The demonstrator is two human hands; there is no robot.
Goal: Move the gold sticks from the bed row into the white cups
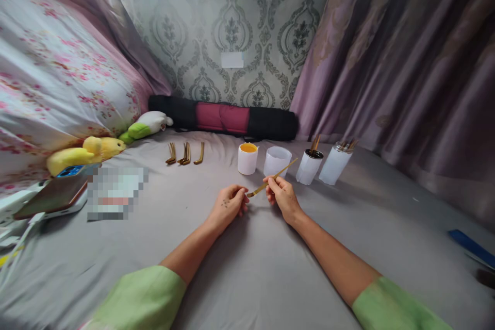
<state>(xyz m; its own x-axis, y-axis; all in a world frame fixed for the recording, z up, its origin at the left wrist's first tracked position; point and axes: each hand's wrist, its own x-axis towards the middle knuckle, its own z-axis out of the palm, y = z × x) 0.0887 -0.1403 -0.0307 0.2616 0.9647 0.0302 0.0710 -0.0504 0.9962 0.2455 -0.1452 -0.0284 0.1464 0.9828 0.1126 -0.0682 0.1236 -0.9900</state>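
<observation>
My right hand pinches a slim paintbrush by its wooden handle, which slants up to the right. Its darker tip points down-left, close beside the fingers of my left hand. The left fingers are curled together; whether they touch the tip or hold anything is unclear. Just beyond the hands stand a white cup of orange-yellow liquid and a wider translucent white cup, partly behind the brush. To their right are two white-wrapped cans, one with a few sticks, the other holding several.
Small groups of slim brown pieces with bent ends lie at the back left. A phone, a white cable and yellow plush toys are at left. A black and maroon roll lines the wall. Something blue lies far right.
</observation>
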